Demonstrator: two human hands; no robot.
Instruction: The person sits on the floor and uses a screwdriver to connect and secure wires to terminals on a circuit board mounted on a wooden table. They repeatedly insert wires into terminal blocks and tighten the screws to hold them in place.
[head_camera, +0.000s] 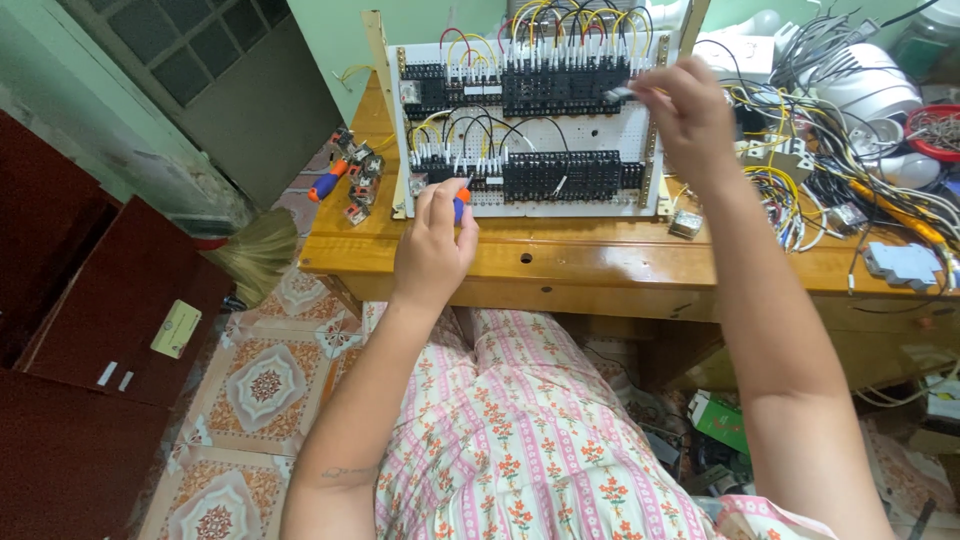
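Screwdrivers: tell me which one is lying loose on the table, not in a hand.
The orange-and-blue handled screwdriver at the table's left end, beside a pile of small metal parts. The other, also blue and orange, is held in the left hand against the wiring panel.

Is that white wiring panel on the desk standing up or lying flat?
Standing up, tilted back a little. The white wiring panel rests on its lower edge on the wooden desk, with its front facing the person.
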